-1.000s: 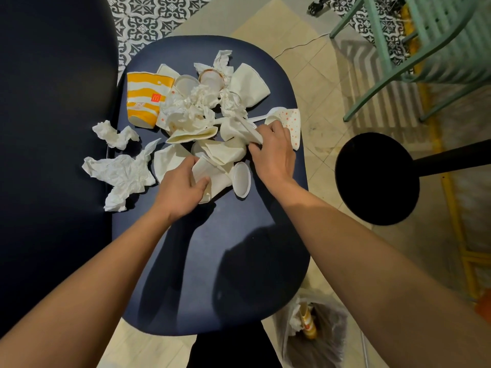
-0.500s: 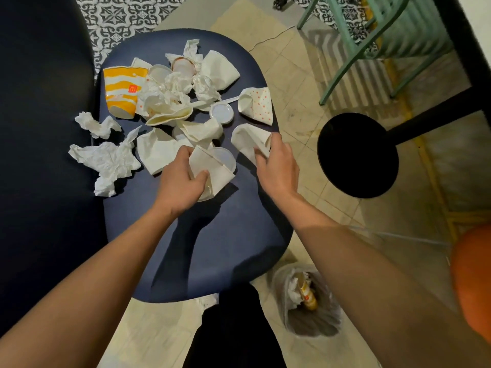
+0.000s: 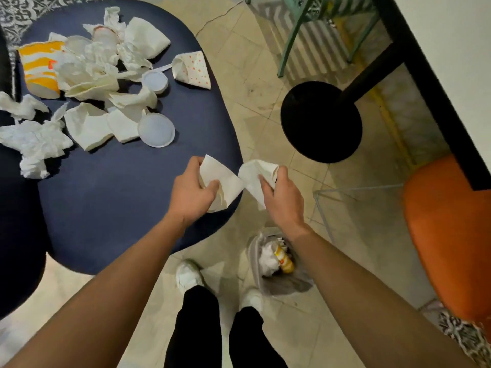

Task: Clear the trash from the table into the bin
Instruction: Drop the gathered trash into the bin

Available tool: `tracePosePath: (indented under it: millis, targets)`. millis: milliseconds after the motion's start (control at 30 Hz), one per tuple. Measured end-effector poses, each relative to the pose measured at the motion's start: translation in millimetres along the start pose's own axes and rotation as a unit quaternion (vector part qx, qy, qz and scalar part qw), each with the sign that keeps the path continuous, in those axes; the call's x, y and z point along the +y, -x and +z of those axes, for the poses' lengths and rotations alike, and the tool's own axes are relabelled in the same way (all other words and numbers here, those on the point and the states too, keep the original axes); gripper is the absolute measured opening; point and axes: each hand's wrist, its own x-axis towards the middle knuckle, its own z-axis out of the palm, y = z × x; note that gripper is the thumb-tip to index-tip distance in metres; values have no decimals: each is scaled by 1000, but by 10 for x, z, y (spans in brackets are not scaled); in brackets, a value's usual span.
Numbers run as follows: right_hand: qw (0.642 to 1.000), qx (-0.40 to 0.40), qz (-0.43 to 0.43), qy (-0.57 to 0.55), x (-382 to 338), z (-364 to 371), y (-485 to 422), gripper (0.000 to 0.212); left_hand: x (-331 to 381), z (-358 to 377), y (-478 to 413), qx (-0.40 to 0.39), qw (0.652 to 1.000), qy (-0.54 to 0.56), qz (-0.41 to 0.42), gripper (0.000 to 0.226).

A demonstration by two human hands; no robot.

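Observation:
My left hand (image 3: 190, 193) grips a flattened white paper cup (image 3: 224, 181) over the near right edge of the dark blue table (image 3: 111, 195). My right hand (image 3: 283, 196) holds another crumpled white paper cup (image 3: 253, 173) just past the table edge, above the floor. The bin (image 3: 279, 264), lined with a grey bag and holding some trash, stands on the floor below my right wrist. More trash lies on the far left of the table: a yellow striped cup (image 3: 39, 67), crumpled napkins (image 3: 34, 142), white lids (image 3: 156, 130) and a dotted paper cone (image 3: 194, 69).
A round black table base (image 3: 321, 120) stands on the tiled floor to the right. An orange seat (image 3: 449, 235) is at the far right, a green metal chair (image 3: 305, 25) behind. My feet in white shoes (image 3: 188, 274) stand next to the bin.
Both hands picked paper cups out of the pile and carried them back and to the right, to the table's near edge above the bin. The view shifted right and down.

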Motion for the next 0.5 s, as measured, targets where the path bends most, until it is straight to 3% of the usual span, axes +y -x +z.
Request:
tracePosePath:
  millis: [300, 500]
  targets:
    - [995, -37, 78, -49, 1268, 1, 570, 30, -54, 1224, 488, -87, 994, -63, 26, 40]
    - [989, -65, 113, -67, 1965, 319, 831, 34, -442, 2044, 672, -158, 980, -121, 2, 39]
